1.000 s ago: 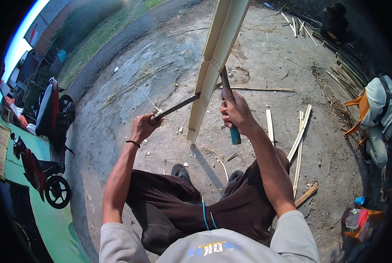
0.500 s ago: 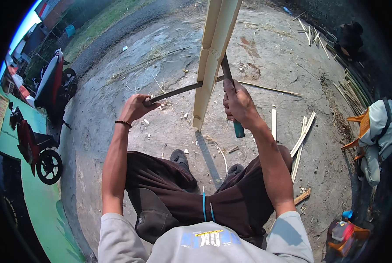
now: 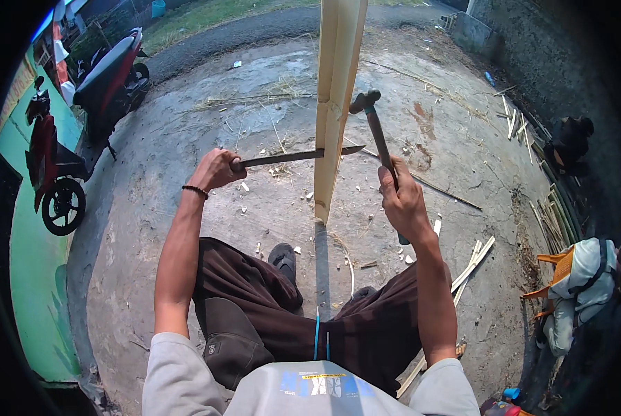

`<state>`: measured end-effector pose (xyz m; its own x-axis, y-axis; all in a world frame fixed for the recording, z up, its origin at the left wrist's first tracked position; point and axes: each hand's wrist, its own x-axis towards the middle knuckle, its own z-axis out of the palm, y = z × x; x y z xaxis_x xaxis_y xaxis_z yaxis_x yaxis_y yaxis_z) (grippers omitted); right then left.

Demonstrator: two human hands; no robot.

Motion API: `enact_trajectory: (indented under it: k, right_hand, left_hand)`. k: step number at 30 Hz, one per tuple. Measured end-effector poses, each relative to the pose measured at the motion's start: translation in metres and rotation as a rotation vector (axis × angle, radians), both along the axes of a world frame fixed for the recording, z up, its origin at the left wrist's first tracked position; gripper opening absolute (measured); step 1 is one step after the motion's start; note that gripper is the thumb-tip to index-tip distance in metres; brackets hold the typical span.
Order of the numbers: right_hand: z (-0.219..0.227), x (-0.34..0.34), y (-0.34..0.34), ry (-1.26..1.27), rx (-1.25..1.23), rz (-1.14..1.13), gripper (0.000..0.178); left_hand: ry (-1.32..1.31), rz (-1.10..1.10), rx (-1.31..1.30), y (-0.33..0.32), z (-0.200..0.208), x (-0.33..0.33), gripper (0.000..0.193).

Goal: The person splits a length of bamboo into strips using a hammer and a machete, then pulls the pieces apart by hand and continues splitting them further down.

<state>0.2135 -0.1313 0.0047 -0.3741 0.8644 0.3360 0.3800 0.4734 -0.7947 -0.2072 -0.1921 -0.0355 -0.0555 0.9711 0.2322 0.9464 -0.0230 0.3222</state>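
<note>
My left hand (image 3: 217, 168) is closed round the handle of a long knife (image 3: 283, 159). Its dark blade crosses a tall, pale length of split bamboo (image 3: 330, 125), and the pointed tip shows on the bamboo's right side. Whether the edge is sunk into the bamboo or passes behind part of it I cannot tell. The bamboo stands upright, its lower end near the ground in front of my feet. To its right my right hand (image 3: 403, 201) grips a hammer (image 3: 376, 125), head up, apart from both blade and bamboo.
Split strips (image 3: 474, 263) lie on the concrete at right, beside an orange chair (image 3: 557, 274) with cloth on it. A dark cap (image 3: 231, 340) rests on my lap. Motorbikes (image 3: 61, 166) stand along the left. Another person in dark clothes (image 3: 571, 142) is at far right.
My right hand has drawn the hammer away from the bamboo, to the right and nearer me. The knife blade lies more level across the bamboo. The whole view has shifted.
</note>
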Motion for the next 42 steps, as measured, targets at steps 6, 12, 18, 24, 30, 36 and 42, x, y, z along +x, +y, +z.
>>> enact_trajectory:
  k: [6, 12, 18, 24, 30, 36, 42]
  right_hand:
    - [0.059, -0.007, -0.028, 0.135, 0.147, 0.014, 0.035]
    - [-0.087, -0.001, 0.013, -0.262, 0.056, -0.007, 0.024]
    - [0.074, -0.014, -0.003, -0.006, -0.095, 0.075, 0.029]
    - [0.005, -0.020, 0.006, -0.042, 0.249, -0.086, 0.015]
    - [-0.055, -0.015, 0.011, -0.217, -0.625, -0.001, 0.032]
    - [0.061, -0.034, 0.003, 0.099, -0.100, -0.023, 0.032]
    - [-0.113, -0.022, 0.041, -0.346, -0.152, -0.033, 0.036]
  left_hand:
    - [0.068, 0.079, -0.019, -0.020, 0.012, -0.005, 0.024]
    - [0.202, 0.044, 0.046, 0.013, 0.007, 0.008, 0.023]
    - [0.169, 0.085, 0.011, -0.011, 0.003, -0.015, 0.023]
    - [0.134, 0.085, 0.024, 0.004, 0.001, -0.009, 0.022]
    - [0.146, 0.134, -0.024, 0.012, -0.007, -0.007, 0.021]
    - [0.137, 0.121, -0.021, 0.001, -0.008, -0.021, 0.024]
    - [0.152, 0.062, -0.074, 0.015, -0.013, 0.009, 0.022]
